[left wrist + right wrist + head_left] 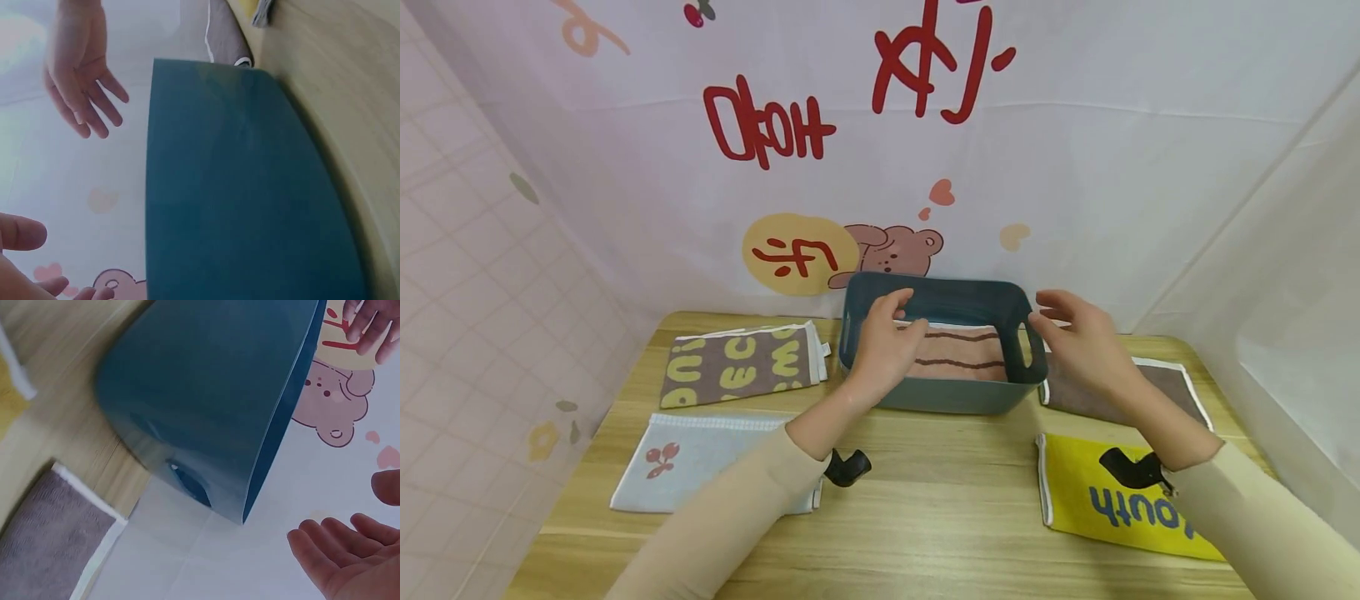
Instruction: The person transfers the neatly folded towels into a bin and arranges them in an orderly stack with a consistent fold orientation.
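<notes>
A striped pink cloth lies inside a teal bin.

The back wall is white, with soft creases. It has big red signs, a pink bear and a round yellow patch on it. Little pink hearts float above the bear. The left wall is pale, with thin crossing lines and a yellow flower. The right wall is plain white. The bench is light wood with streaky lines and round back corners. The light is soft. A bright patch in the left wrist view may be a glow, but it is too blurry to tell.
</notes>
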### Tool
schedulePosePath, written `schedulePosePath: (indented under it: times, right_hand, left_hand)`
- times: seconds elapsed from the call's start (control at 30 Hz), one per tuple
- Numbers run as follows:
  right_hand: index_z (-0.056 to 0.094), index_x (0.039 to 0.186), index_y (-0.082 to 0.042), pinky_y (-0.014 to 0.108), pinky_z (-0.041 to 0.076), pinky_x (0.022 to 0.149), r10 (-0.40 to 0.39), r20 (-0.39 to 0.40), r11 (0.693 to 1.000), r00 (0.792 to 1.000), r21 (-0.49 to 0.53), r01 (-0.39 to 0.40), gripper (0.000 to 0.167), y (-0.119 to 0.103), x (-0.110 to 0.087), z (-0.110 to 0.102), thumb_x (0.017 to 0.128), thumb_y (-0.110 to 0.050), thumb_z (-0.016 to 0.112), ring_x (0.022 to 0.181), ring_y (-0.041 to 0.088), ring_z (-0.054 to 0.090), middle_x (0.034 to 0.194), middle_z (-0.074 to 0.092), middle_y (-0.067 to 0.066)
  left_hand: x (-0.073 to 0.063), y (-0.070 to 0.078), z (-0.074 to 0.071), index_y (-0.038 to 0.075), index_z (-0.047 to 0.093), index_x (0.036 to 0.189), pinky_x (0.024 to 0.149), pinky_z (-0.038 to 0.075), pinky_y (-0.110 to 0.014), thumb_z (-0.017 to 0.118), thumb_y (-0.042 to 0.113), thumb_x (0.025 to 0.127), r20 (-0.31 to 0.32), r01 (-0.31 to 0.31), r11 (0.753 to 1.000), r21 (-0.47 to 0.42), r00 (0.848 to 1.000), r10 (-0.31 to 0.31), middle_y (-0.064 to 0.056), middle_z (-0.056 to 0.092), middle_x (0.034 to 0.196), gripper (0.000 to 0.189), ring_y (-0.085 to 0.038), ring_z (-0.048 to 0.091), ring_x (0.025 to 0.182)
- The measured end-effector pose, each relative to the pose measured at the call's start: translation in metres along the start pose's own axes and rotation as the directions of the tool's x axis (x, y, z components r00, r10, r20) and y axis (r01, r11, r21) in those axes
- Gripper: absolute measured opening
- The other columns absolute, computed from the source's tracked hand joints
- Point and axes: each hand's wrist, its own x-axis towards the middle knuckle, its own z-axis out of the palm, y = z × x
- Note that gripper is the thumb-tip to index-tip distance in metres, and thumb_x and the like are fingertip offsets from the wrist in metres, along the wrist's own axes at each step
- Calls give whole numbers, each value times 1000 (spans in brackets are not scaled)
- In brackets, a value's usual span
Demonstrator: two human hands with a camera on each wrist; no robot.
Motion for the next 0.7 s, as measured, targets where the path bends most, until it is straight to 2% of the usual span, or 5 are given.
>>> schedulePosePath:
  times: [0.1,0.23,0.33,0.47,0.7]
  right_hand:
    - [46,153,3,64,48,102,11,-13,1000,1000,-22,-11,55,2,-8,-4,110,-31,54,126,50,59,149,53,29]
    - [44,155,1,68,47,99,15,-41,998,999,-60,-17,58,6,-21,-10,110,-35,55,124,55,58,149,52,30]
    - [42,157,1,71,46,98,3,-69,995,998,-98,-10,61,10,-33,-15,109,-33,58,125,59,54,155,46,29]
    - [42,157,1,74,43,95,14,-110,989,994,-148,-30,63,17,-50,-20,107,-33,61,126,63,50,165,35,23]
    - [38,158,4,80,28,103,2,-135,981,991,-191,-28,68,38,-72,-26,106,-30,64,143,60,31,170,23,23]
  left_hand:
    - [-7,-2,4,6,49,154,91,50,-45,58,15,102,4,-68,997,26,998,68,-12,49,150,54,-27,55,113]
    - [-16,-3,9,6,48,155,118,33,-51,58,15,102,13,-135,987,84,991,135,-13,46,155,55,-28,65,106]
    - [-22,-3,14,7,45,158,123,25,-53,58,16,102,30,-174,979,110,985,171,-12,43,160,58,-27,62,126]
    - [-30,-5,19,9,42,160,115,39,-54,58,16,102,55,-228,969,96,973,224,-9,41,163,61,-27,37,150]
    - [-44,-15,30,10,46,158,120,29,-58,61,15,98,83,-292,946,139,956,283,-5,41,163,62,-26,32,152]
